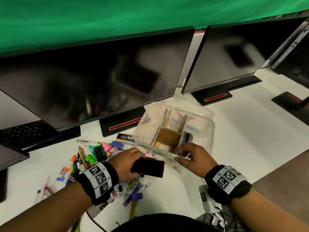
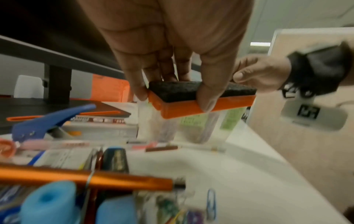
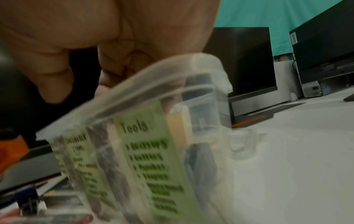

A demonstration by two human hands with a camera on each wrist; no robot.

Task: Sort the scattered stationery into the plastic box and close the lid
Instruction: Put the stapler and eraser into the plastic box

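Note:
The clear plastic box (image 1: 207, 131) stands open on the white desk, split by cardboard dividers, with a grey metal tool (image 1: 186, 138) in its right compartment. Green labels, one headed "Tools", show through its near wall (image 3: 149, 151). My right hand (image 1: 192, 156) grips the box's near rim (image 3: 134, 84), fingers curled over the edge. My left hand (image 1: 128, 163) holds a board eraser (image 1: 148, 167) just left of the box, above the pile. The eraser's black felt and orange back (image 2: 201, 98) are pinched between thumb and fingers (image 2: 208, 91).
Scattered stationery (image 1: 93, 154) lies left of the box: highlighters, pens, paper clips (image 1: 133, 184), a blue hole punch (image 1: 117, 145) and a staples pack (image 1: 126, 137). Monitors (image 1: 100, 77) stand close behind. A keyboard (image 1: 21, 131) is at the far left. The desk edge (image 1: 267, 171) runs at the right.

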